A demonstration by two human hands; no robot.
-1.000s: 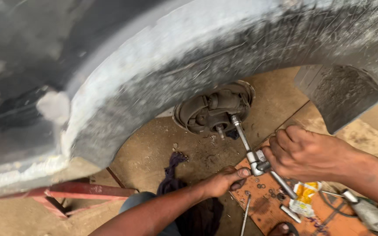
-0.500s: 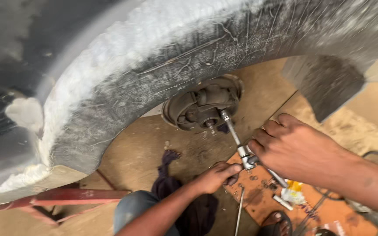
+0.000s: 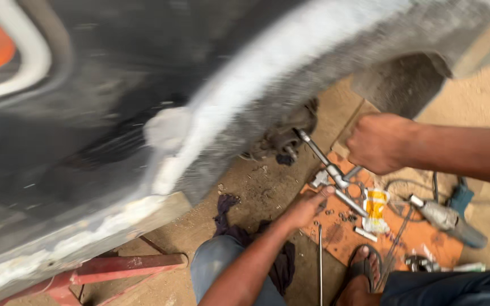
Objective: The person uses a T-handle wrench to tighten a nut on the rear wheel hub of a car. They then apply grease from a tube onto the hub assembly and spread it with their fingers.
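Sandy ground under a raised vehicle's wheel arch (image 3: 313, 62) carries an orange sheet (image 3: 421, 238) strewn with small parts. Over it a cross-shaped lug wrench (image 3: 331, 170) runs up to the bare wheel hub (image 3: 282, 139). The left hand (image 3: 304, 207) grips the wrench's lower arm, fingers curled round it; the right hand (image 3: 378, 141) is fisted by an upper arm. Just beside the wrench lies a small yellow-and-white packet (image 3: 376, 209), and farther out a blue-handled power tool (image 3: 455, 212).

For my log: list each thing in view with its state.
Cross wrench: seated on the wheel hub, tilted.
Left hand: touching the wrench's lower arm.
Right hand: closed by its upper arm.
Angle grinder: lying on the ground.
Red stand: under the car body.
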